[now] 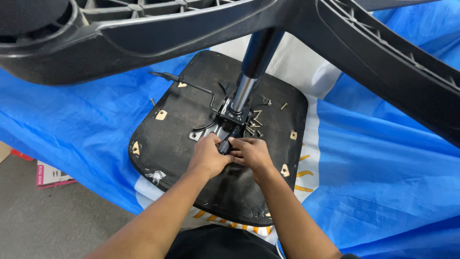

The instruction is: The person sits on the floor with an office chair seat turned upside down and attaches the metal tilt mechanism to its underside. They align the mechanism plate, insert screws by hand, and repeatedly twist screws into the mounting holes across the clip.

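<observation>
Upturned black seat pan (pixel 182 144) lies flat on blue tarp (pixel 383 158); gas cylinder (pixel 249 76) rises from its centre, long axis leaning toward 1 o'clock into the star base (pixel 143 38). Left hand (pixel 207 156) and right hand (pixel 251 153), at 6 o'clock of the cylinder, fingers curled, pinch a small black knob (pixel 224 146). Loose screws (pixel 254 125) lie at 3 o'clock of it.
</observation>
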